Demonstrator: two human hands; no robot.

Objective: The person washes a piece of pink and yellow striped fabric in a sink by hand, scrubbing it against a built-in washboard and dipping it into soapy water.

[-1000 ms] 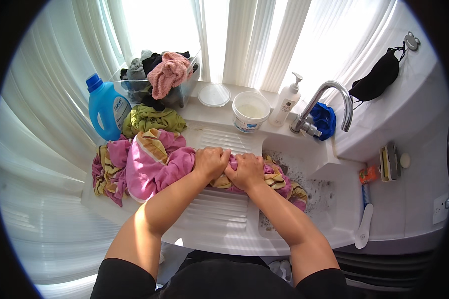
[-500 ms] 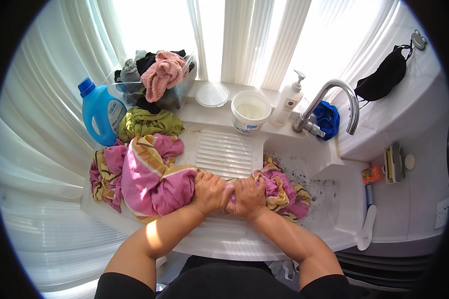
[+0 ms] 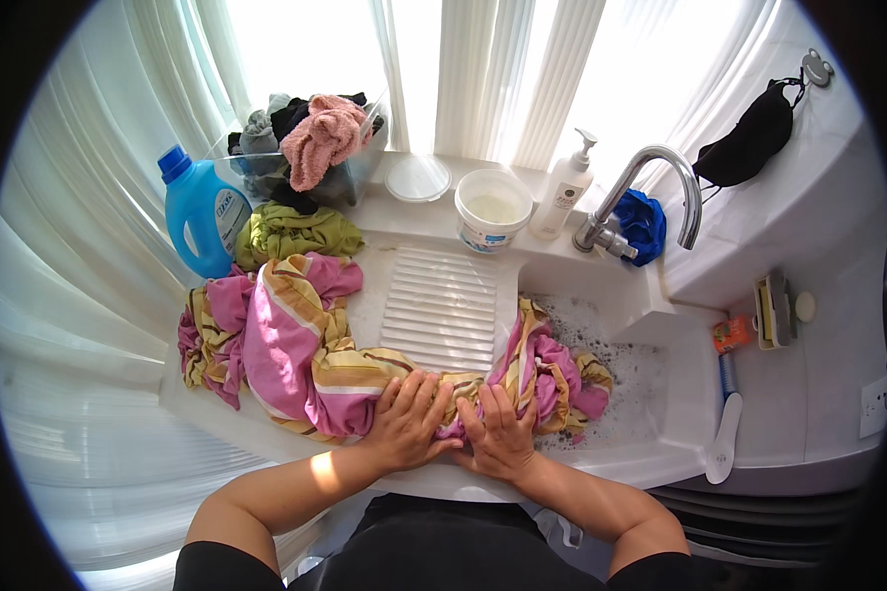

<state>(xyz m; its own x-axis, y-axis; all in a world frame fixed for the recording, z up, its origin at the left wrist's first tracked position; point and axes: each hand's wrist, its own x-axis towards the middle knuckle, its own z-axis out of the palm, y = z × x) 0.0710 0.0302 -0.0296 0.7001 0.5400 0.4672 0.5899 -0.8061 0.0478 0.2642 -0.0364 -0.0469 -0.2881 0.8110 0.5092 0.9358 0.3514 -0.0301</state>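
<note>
A large pink cloth with yellow and brown stripes [image 3: 278, 330] lies bunched across the sink's ribbed washboard [image 3: 440, 313]. Its right end hangs into the sudsy basin [image 3: 650, 394]. My left hand [image 3: 404, 422] rests on the cloth at the washboard's front, fingers stretched out and pointing away from me. Close beside it, my right hand [image 3: 498, 433] lies on the same cloth with fingers spread, near the basin's edge. The two thumbs almost meet. Neither hand is wrapped round the fabric; part of the cloth is hidden under the palms.
Behind stand a blue detergent jug [image 3: 202, 217], green cloth [image 3: 296, 234], a clear bin of clothes [image 3: 350, 177], a white tub [image 3: 488, 222], its lid [image 3: 419, 179] and a pump bottle [image 3: 564, 192]. The faucet [image 3: 650, 163] arches over the basin. A white-handled brush [image 3: 724, 438] lies right.
My hands have loosened from a closed grip and now lie flat on the cloth, nearer to me. The cloth's middle has spread out, showing more yellow stripe.
</note>
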